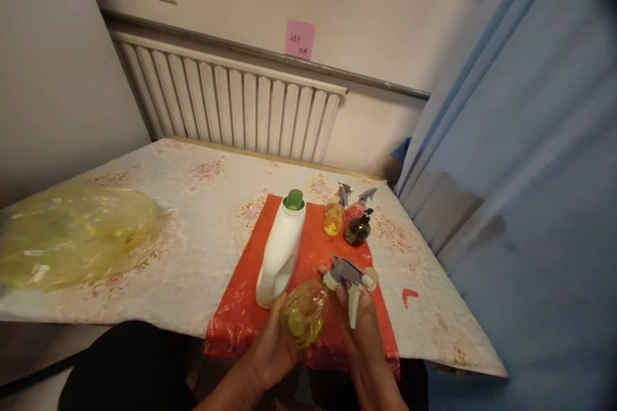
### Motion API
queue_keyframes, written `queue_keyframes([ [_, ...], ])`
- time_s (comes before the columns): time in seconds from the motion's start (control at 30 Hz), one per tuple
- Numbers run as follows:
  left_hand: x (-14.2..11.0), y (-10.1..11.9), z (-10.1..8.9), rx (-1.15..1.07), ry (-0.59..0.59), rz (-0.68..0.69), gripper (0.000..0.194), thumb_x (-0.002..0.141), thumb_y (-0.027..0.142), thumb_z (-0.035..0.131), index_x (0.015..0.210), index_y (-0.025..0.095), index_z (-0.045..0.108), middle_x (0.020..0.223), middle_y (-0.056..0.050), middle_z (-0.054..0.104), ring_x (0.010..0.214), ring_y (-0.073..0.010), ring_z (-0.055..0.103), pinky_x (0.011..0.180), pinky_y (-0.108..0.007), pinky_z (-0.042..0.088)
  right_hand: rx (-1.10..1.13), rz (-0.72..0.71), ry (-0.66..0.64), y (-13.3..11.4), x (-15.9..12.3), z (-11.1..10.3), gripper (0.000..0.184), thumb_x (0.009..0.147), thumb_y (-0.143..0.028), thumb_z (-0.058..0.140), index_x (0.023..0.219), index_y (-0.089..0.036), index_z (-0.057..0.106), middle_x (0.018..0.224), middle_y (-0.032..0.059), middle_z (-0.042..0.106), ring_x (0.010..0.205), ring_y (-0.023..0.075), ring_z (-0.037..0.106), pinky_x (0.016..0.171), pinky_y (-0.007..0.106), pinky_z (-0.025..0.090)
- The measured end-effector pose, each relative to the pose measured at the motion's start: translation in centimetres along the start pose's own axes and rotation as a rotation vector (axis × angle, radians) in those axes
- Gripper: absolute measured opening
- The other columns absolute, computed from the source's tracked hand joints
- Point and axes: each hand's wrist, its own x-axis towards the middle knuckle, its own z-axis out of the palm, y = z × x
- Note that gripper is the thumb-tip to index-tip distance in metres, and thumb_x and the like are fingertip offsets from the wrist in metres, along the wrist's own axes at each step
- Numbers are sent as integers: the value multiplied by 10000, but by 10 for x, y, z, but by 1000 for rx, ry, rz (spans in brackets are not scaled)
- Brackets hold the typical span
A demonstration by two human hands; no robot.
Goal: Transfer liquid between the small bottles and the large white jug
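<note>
Tilted on its side above the red plastic sheet (236, 311), a clear yellow spray bottle (306, 313) is between my two hands. My left hand (272, 347) is wrapped round the bottle's body. Its grey and white trigger head (348, 275) points right, and my right hand (366, 334) is closed at the neck, just under the head. Most of the right fingers are hidden. Close beyond the left hand stands a white plastic jug (283, 247) with a green spout (295, 199) in its mouth.
At the sheet's far right stand an orange spray bottle (333, 218), a pink spray bottle (355, 210) and a dark pump bottle (357, 231). A yellow plastic bag (77, 231) lies left on the floral tablecloth (202, 237). A blue curtain (525, 205) borders the right side.
</note>
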Motion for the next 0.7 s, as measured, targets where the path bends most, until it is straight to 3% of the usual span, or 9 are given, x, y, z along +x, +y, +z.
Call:
queue_keyframes([
  [0.1,0,-1,-2,-14,-7,6,592,892,599,402,1197,137,611,827,-85,734,617,-187,665,624,-301,501,-184,-89,70,-3,-1,-1,296,705,-333,749,953,-183,689,900,37,743,841,217,664,756,303,515],
  [0.23,0,-3,-2,-8,-6,-4,623,886,617,390,1146,109,638,807,-106,735,627,-193,668,623,-300,506,-302,-175,180,-5,-1,0,170,678,-255,757,789,-184,648,682,-38,661,656,156,587,660,261,490],
  [0.33,-1,-3,0,11,21,-45,662,868,651,381,1060,89,671,741,-111,730,607,-205,673,557,-285,499,-229,-153,145,-6,-1,0,156,719,-287,738,818,-199,655,739,-15,694,697,178,624,686,279,513],
  [0.43,-2,-2,3,5,53,-58,648,870,648,382,1015,91,680,748,-103,732,591,-203,678,513,-270,489,-32,-105,46,-4,-2,0,253,766,-323,709,989,-211,661,936,37,738,862,230,680,818,360,532],
  [0.53,-2,-2,5,9,59,-68,650,872,645,380,1027,85,671,748,-97,730,585,-206,682,493,-262,482,162,-84,18,-3,-2,-2,295,780,-301,701,1057,-216,649,979,47,739,925,245,690,897,421,517],
  [0.7,-3,-4,1,13,58,-91,662,868,652,381,1086,87,648,765,-100,736,587,-205,687,497,-261,492,141,-159,59,-14,3,1,320,767,-258,713,1081,-232,657,952,32,731,886,230,698,885,416,534],
])
